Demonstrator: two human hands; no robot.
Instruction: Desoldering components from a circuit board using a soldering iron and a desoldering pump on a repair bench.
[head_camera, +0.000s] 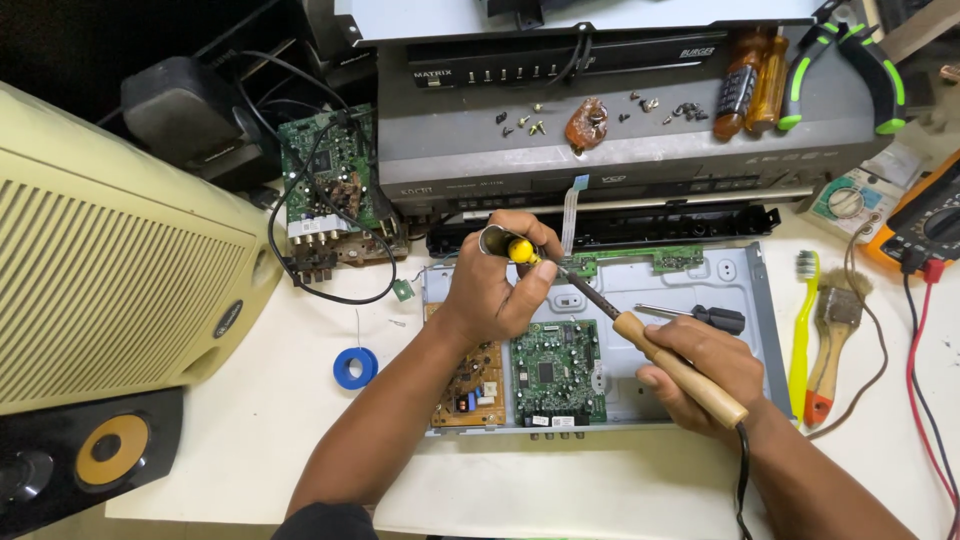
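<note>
While our right hand (700, 372) wraps shut around the wooden handle of a soldering iron (650, 345), we angle its dark metal shaft up and to the left, so that the tip sits at the near edge of a narrow green circuit strip (640, 260) along the far side of an open metal chassis (745, 300). Our left hand (495, 290) is curled closed around a yellow-tipped tool (518, 248) (its barrel is mostly hidden by our fingers), and the yellow end lies just beside the iron's tip. Under our left wrist, a brown power board (470, 385) sits in the near left part of the chassis, with a green main board (557, 370) just to its right. A black-handled screwdriver (700, 317) rests inside the chassis, just beyond our right hand. To the right of the chassis lie a yellow-green toothbrush (803, 320) and a wooden paintbrush (828, 345) side by side. A blue tape roll (355, 367) lies on the white table (250, 430) to the left.
</note>
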